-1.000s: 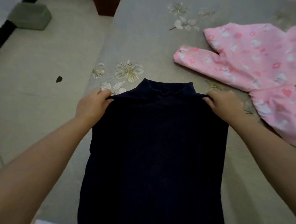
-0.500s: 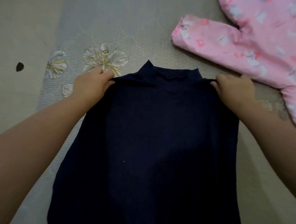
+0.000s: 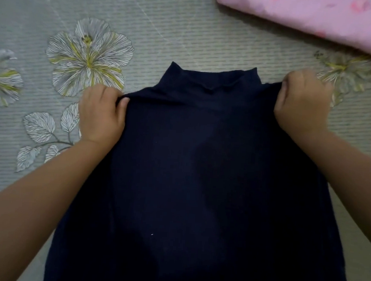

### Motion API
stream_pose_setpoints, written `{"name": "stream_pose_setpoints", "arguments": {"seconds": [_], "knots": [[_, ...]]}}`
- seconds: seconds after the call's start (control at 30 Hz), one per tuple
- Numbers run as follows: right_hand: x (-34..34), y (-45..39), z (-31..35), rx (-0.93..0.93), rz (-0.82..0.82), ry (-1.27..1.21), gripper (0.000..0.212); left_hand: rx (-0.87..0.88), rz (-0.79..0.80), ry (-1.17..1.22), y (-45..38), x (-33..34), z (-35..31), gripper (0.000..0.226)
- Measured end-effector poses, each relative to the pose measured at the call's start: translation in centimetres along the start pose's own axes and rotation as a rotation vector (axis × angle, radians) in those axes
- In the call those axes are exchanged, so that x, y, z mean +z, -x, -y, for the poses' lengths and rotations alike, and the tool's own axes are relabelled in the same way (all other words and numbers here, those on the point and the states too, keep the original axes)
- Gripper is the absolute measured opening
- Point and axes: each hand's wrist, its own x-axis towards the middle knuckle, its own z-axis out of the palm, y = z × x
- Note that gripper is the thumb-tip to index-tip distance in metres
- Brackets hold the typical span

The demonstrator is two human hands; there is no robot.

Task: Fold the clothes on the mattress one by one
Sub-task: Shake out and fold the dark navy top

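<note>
A dark navy high-neck top [image 3: 199,174] lies spread on the grey flowered mattress [image 3: 166,29], collar pointing away from me. My left hand [image 3: 101,114] grips its left shoulder, thumb on the cloth. At the other shoulder, my right hand [image 3: 303,104] holds the fabric with curled fingers. The top's lower part runs out of the bottom of the view, and its sleeves are not visible.
A pink patterned garment [image 3: 320,16] lies at the top right, a short way beyond the right hand. Bare mattress with a printed flower [image 3: 87,56] stretches to the left and beyond the collar.
The view has dropped lower and closer, so the pink garment now shows only at the top right. Both hands keep their hold on the navy top's shoulders.
</note>
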Motion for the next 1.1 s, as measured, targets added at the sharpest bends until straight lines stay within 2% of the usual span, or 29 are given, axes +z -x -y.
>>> {"name": "stream_pose_setpoints", "arguments": {"seconds": [0.2,0.27,0.33,0.37,0.43,0.53,0.73,0.9,1.0,1.1], "knots": [[-1.4,0.1,0.7,0.049,0.098,0.023,0.034,-0.021,-0.042,0.002,0.3,-0.2,-0.3,0.028],[-3.1,1.1,2.8,0.068,0.016,-0.031,0.032,-0.031,-0.041,0.002,0.5,-0.3,-0.3,0.029],[-4.8,4.6,6.3,-0.114,-0.103,-0.175,0.032,-0.033,-0.033,0.005,0.4,-0.3,-0.4,0.029],[-5.3,7.3,8.4,-0.248,-0.072,-0.224,0.035,-0.028,-0.025,0.006,0.2,-0.3,-0.5,0.030],[-5.9,12.8,11.9,-0.411,0.134,-0.240,0.042,-0.011,-0.025,0.001,0.1,-0.4,-0.5,0.031],[-5.4,16.1,13.3,-0.402,0.384,-0.139,0.049,-0.005,-0.042,-0.010,0.3,-0.3,-0.2,0.032],[-4.7,15.4,13.6,-0.345,0.441,-0.076,0.056,-0.031,-0.011,0.077,0.5,-0.6,-0.4,0.037],[-4.5,15.1,13.6,-0.388,0.344,-0.098,0.058,-0.062,0.010,0.241,5.6,-2.6,-0.2,0.052],[-4.3,15.4,13.6,-0.363,0.375,-0.165,0.064,-0.148,0.035,0.288,12.0,-3.8,0.3,0.065],[-3.8,16.1,13.3,-0.350,0.357,-0.203,0.067,-0.413,0.078,0.387,19.0,-5.0,1.1,0.076]]}}
